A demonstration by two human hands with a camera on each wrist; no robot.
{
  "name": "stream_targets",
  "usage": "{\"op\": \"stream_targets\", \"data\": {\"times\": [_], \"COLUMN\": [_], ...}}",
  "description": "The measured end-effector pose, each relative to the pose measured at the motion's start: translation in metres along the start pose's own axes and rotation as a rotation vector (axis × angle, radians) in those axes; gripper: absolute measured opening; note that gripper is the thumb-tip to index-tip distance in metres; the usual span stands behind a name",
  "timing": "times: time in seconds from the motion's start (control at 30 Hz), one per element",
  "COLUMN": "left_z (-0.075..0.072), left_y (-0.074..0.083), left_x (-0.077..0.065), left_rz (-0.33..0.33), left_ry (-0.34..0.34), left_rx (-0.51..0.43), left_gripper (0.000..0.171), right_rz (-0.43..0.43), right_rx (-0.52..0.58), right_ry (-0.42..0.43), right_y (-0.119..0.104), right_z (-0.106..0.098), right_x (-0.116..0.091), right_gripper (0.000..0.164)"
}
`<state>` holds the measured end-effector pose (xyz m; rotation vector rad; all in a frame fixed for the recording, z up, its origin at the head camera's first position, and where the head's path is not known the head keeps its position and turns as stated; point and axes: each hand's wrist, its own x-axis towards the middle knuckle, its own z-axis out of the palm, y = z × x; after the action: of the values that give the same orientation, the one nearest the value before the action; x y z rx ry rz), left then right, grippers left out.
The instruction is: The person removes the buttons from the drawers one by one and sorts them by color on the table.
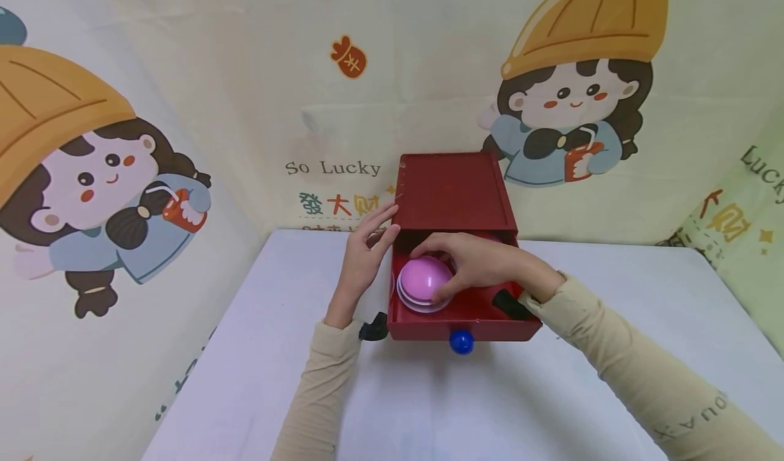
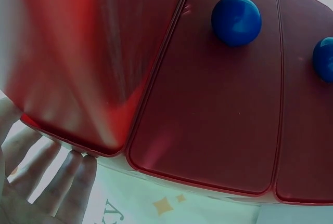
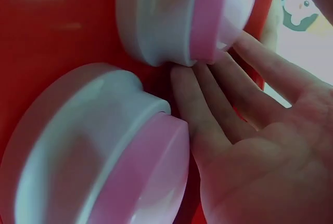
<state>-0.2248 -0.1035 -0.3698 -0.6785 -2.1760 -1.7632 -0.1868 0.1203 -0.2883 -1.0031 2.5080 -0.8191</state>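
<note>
Cream cloth point(image 1: 245, 107) with cartoon prints is hanging behind a white table point(image 1: 490, 413); a red cabinet point(image 1: 453, 192) is standing there, its top drawer point(image 1: 422, 331) sticking out. One pink-domed container point(image 1: 425, 277) is sitting inside, at the drawer's left front; the right hand point(image 1: 474, 260) is grasping it, thumb and fingers bending around the dome; the left hand point(image 1: 364, 253) is holding nothing, its straight fingers resting at the cabinet's left edge. Smooth curves could be making the grip slippery; lifting by the dome alone might be risking a lid parting from its white base, if the two are separate; a second container point(image 3: 99, 156) is lying so close that the knuckles could be knocking it; pressing on the drawer could be tipping the cabinet. Behind the right hand, the second container is mostly hiding from the head view; the left wrist view is blurring the drawer side and cutting off the lower part.
</note>
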Motion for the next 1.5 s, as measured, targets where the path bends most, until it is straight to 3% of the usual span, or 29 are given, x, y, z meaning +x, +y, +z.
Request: {"op": "stream_targets", "data": {"times": [0.4, 0.67, 0.77, 1.5], "left_z": [0.000, 0.001, 0.001, 0.002], "left_y": [0.003, 0.037, 0.041, 0.037], "left_x": [0.000, -0.004, -0.004, -0.005], "left_rz": [-0.022, -0.021, -0.018, -0.041], "left_ry": [0.003, -0.015, -0.012, 0.003], "left_rx": [-0.003, 0.007, 0.005, -0.012], "left_gripper": [0.043, 0.042, 0.042, 0.042], "right_rz": [-0.053, -0.079, -0.097, -0.192], "right_rx": [-0.081, -0.104, -0.091, -0.064], "right_ry": [0.036, 0.038, 0.032, 0.119], "right_y": [-0.002, -0.002, -0.002, -0.004], "right_z": [0.003, 0.000, -0.002, -0.019], "right_x": [0.002, 0.001, 0.000, -0.014], "right_gripper": [0.068, 0.065, 0.063, 0.058]}}
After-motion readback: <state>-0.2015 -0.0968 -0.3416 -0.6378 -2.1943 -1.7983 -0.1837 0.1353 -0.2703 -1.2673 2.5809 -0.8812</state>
